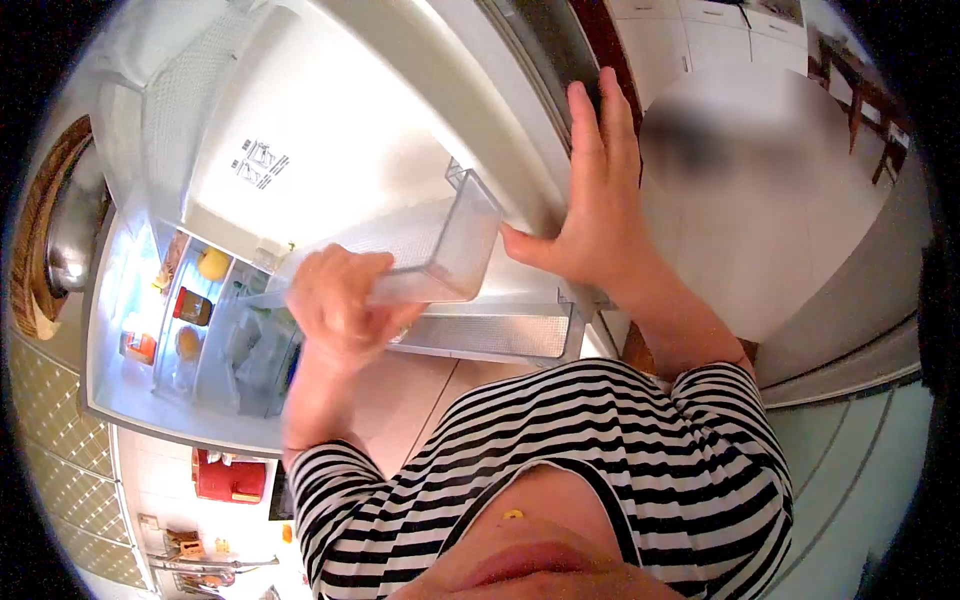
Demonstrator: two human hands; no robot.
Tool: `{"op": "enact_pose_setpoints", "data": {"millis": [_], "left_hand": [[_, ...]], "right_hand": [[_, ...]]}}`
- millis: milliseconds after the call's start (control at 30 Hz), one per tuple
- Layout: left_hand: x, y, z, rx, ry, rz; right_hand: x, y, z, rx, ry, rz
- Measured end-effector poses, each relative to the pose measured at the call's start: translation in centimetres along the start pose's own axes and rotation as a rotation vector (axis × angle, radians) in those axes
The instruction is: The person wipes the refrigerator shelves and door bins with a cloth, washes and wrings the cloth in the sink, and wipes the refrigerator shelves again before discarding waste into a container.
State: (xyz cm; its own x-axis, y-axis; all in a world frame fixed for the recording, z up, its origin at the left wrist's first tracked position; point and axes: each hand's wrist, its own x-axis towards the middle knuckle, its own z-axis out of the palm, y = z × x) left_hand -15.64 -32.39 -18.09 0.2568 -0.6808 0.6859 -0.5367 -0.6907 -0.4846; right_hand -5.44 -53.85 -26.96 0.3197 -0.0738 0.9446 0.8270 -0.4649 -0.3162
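My left hand is closed around the near left part of a clear plastic refrigerator door bin. The bin sits tilted against the white inside of the refrigerator door; whether it is seated there I cannot tell. My right hand has its fingers stretched out along the outer edge of the door. Its thumb points toward the bin's right corner, and I cannot tell whether they touch. Below the held bin is another clear door bin.
At left the open refrigerator has lit shelves with a red-lidded jar, yellow fruit and a clear drawer. A metal pot stands beyond it. White cabinets and dark chairs lie to the right.
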Motion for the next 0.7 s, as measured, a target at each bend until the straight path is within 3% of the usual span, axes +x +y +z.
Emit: {"op": "enact_pose_setpoints", "data": {"millis": [67,200,333,433,500,533,633,700], "left_hand": [[1.0,-0.5,-1.2,0.028,-0.16,0.064],[-0.2,0.4,-0.1,0.034,-0.037,0.043],[0.9,1.0,-1.6,0.036,-0.178,-0.07],[3.8,1.0,-2.9,-0.224,-0.299,-0.18],[5.5,-0.5,-2.9,-0.557,-0.709,-0.422],[6.1,-1.2,-2.6,-0.561,-0.689,-0.432],[7.9,-3.5,-1.6,-1.037,-0.886,-0.224],[7.5,-4.7,0.1,-1.081,-0.769,-0.346]], "right_hand": [[0.0,0.0,0.2,0.021,0.004,-0.004],[0.0,-0.1,0.1,0.025,-0.009,0.005],[0.2,-0.1,0.3,0.079,-0.012,0.01],[0.2,-0.6,0.1,0.036,-0.033,0.042],[0.4,-1.3,0.0,-0.009,-0.049,0.004],[0.7,-1.4,0.0,-0.048,-0.047,-0.023],[1.2,-1.1,0.7,-0.064,-0.009,-0.111],[1.1,-0.8,0.8,-0.069,-0.004,-0.139]]}}
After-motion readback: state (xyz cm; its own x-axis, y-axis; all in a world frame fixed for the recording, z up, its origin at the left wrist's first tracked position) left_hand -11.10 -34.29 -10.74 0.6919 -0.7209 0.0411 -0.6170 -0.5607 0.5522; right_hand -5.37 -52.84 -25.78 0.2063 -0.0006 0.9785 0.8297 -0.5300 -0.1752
